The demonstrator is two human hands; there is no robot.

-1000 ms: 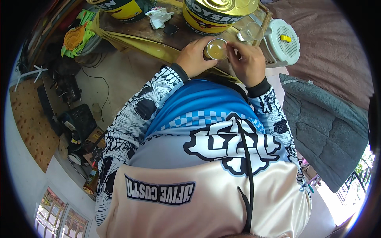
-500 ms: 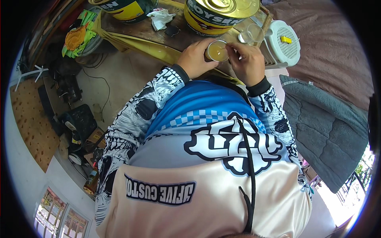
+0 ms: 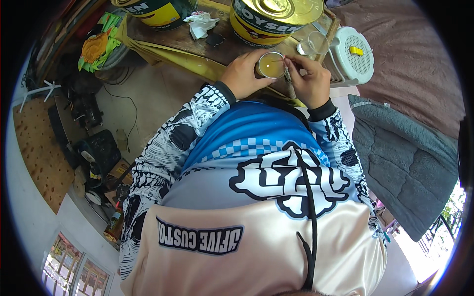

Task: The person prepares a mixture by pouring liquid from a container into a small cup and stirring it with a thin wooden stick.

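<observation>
My left hand (image 3: 242, 75) is wrapped around a small clear cup (image 3: 265, 74) with yellowish-brown liquid in it, at the near edge of a wooden bench. My right hand (image 3: 311, 81) pinches a thin reddish stick (image 3: 279, 60) between thumb and fingertips. The stick reaches over the cup's rim toward the liquid; how deep its tip goes is too small to tell. Beyond the hands stands a large black and yellow can (image 3: 269, 32) with a gold lid. Another clear cup (image 3: 318, 43) is on the bench to the right of that can.
A second black and yellow can (image 3: 163, 17) stands at the bench's far left, beside crumpled white tissue (image 3: 200, 24). Yellow cloth (image 3: 173, 58) hangs along the near edge. A pale perforated plastic stool (image 3: 351, 61) with a yellow object on top is at the right.
My right hand has drawn slightly right, away from the cup, and more of the stick shows. My left hand keeps the cup in nearly the same place.
</observation>
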